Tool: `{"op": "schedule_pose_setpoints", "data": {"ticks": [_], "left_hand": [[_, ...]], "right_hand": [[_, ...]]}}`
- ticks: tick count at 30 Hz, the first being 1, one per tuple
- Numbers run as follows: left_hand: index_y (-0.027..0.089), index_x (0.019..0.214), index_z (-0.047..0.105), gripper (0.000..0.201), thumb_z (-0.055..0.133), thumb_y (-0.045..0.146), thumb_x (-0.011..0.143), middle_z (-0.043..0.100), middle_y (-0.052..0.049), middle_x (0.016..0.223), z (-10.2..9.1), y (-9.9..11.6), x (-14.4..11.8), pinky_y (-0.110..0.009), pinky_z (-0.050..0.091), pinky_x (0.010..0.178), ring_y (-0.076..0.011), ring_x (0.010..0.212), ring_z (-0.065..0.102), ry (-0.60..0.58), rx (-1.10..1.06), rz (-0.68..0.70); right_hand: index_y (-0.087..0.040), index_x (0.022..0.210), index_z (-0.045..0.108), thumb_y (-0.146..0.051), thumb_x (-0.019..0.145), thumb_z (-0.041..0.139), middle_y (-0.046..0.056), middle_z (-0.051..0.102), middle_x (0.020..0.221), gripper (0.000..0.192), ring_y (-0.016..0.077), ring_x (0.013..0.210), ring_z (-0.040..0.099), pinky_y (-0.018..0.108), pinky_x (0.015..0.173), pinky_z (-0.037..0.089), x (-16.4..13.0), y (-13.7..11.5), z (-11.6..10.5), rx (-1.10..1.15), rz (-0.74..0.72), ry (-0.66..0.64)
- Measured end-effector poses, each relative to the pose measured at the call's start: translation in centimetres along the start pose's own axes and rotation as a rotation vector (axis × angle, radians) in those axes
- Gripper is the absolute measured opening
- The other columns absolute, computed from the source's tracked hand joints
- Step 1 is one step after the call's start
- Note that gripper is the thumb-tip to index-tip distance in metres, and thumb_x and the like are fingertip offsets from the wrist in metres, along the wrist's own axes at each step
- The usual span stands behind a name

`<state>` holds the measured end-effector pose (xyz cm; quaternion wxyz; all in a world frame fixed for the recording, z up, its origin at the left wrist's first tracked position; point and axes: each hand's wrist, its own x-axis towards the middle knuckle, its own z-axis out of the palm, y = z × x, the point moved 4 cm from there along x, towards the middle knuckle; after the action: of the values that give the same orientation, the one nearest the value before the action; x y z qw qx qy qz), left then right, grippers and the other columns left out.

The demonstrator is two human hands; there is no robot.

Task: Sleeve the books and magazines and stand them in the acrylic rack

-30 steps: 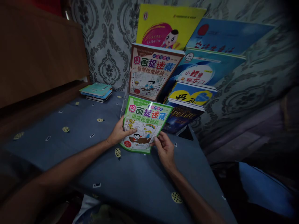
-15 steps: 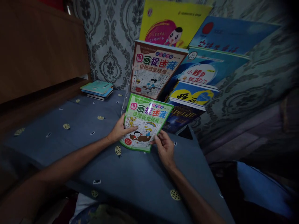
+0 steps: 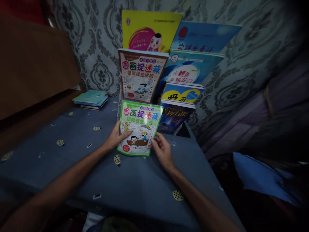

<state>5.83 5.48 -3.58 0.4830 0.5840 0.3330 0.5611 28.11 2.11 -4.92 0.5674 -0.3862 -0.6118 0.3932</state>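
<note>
A green-bordered picture book (image 3: 138, 129) stands tilted back at the front of the book rack, its cartoon cover facing me. My left hand (image 3: 116, 135) grips its left edge, thumb lying across the cover and fingers hidden behind. On the lower right edge, my right hand (image 3: 163, 149) pinches the book between thumb and fingers. Directly behind it rises a brown-bordered book (image 3: 142, 79) of the same design. A yellow book (image 3: 149, 25) stands at the back. To the right are a dark blue book (image 3: 175, 116) and a blue-and-yellow book (image 3: 183, 93).
A teal book (image 3: 184, 69) and a blue book (image 3: 207, 35) fill the rack's right rear. Several books lie in a small stack (image 3: 91, 96) at the left. A wooden panel (image 3: 36, 64) borders the cloth-covered table (image 3: 79, 167); patterned wallpaper (image 3: 101, 71) backs it.
The camera view has turned, so the books and table appear shifted left. Both hands keep their hold on the green-bordered book, which looks more squarely facing me.
</note>
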Motion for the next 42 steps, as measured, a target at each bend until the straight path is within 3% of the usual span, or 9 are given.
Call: {"op": "schedule_pose_setpoints", "data": {"ticks": [5,11,17,20,25,32,42], "left_hand": [[0.021,0.128,0.055,0.063,0.069,0.062,0.082,0.069,-0.011,0.128,-0.3,0.1,0.1,-0.046,0.049,0.108,-0.0315,0.125,0.061,0.043,0.061,-0.009],[0.021,0.118,0.068,0.063,0.057,0.074,0.085,0.072,-0.008,0.124,-0.7,0.2,0.6,-0.043,0.043,0.113,-0.0306,0.127,0.059,0.110,0.079,0.003],[0.016,0.106,0.071,0.060,0.062,0.071,0.082,0.077,-0.008,0.096,-1.7,0.2,1.2,-0.035,0.056,0.079,-0.0253,0.090,0.070,0.033,0.142,-0.062],[0.015,0.099,0.072,0.059,0.066,0.070,0.079,0.075,-0.006,0.084,-2.3,0.4,1.5,-0.030,0.051,0.064,-0.0205,0.073,0.066,-0.015,0.176,-0.107],[0.016,0.095,0.072,0.056,0.072,0.068,0.075,0.063,0.000,0.065,-2.6,1.4,1.7,-0.021,0.033,0.041,-0.0113,0.050,0.048,-0.069,0.217,-0.231],[0.017,0.087,0.068,0.052,0.074,0.065,0.069,0.057,0.001,0.066,-2.1,2.6,1.7,-0.021,0.039,0.040,-0.0134,0.056,0.052,-0.011,0.216,-0.215],[0.016,0.100,0.069,0.058,0.071,0.067,0.071,0.063,-0.001,0.079,-2.4,5.2,3.5,-0.020,0.039,0.050,-0.0129,0.065,0.050,0.054,0.191,-0.094]], "right_hand": [[-0.024,0.121,0.063,-0.040,0.090,0.063,0.006,0.076,0.102,0.034,0.0150,0.061,0.062,0.032,0.059,0.059,0.0,0.1,-0.1,0.001,0.001,0.013],[-0.025,0.123,0.063,-0.041,0.091,0.063,0.007,0.075,0.106,0.036,0.0198,0.075,0.069,0.034,0.061,0.060,0.1,0.5,-0.2,0.010,0.015,-0.001],[-0.024,0.125,0.063,-0.042,0.092,0.061,0.007,0.075,0.106,0.037,0.0169,0.068,0.065,0.032,0.060,0.059,0.0,0.4,-0.3,-0.018,0.017,-0.007],[-0.024,0.123,0.064,-0.042,0.091,0.062,0.007,0.075,0.104,0.037,0.0160,0.066,0.063,0.031,0.059,0.058,0.0,0.4,-0.3,-0.005,0.016,0.001],[-0.023,0.118,0.066,-0.043,0.090,0.063,0.006,0.076,0.099,0.035,0.0144,0.062,0.061,0.029,0.058,0.058,0.2,0.1,-0.2,0.015,0.014,0.014],[-0.022,0.115,0.069,-0.046,0.091,0.060,0.007,0.077,0.098,0.035,0.0173,0.066,0.066,0.029,0.055,0.058,0.6,-0.6,-0.1,-0.021,-0.014,0.003],[-0.020,0.126,0.065,-0.042,0.094,0.056,0.008,0.076,0.104,0.040,0.0191,0.070,0.069,0.033,0.067,0.059,3.6,-3.0,0.4,-0.168,-0.164,0.038]]}}
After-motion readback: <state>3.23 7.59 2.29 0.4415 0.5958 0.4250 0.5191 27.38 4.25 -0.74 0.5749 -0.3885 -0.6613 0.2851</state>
